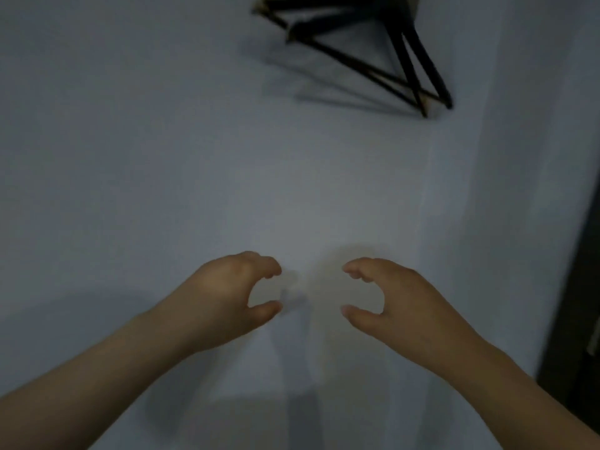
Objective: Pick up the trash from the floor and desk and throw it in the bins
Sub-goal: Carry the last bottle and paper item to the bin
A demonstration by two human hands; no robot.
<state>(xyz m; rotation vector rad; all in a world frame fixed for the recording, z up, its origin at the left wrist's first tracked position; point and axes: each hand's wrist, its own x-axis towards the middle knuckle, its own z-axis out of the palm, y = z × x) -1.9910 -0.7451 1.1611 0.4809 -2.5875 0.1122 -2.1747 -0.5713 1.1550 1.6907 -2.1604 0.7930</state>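
Left hand (227, 297): lower centre of the frame, back of the hand up, bare forearm running in from the lower left corner. The fingers (266, 266) are bent over and the thumb (264, 311) points toward the centre, forming a C with a wide gap. Nothing sits in the gap.

Right hand (399, 303): lower centre-right, forearm entering from the lower right corner. It mirrors the left hand, with bent fingers above, the thumb below and a wide gap that holds nothing. The two hands face each other and are apart, not touching.

Task item: a pale smudge (292, 293) shows between the two hands, just beside the left fingertips. The frame is dim and blurred, so it may be a scrap of trash or only a patch of light.

Surroundings: a pale surface (130, 157) fills most of the frame. Black crossed legs (357, 60) of a stand occupy the upper right, casting a soft shadow to their left. A dark strip (571, 319) runs down the right edge.
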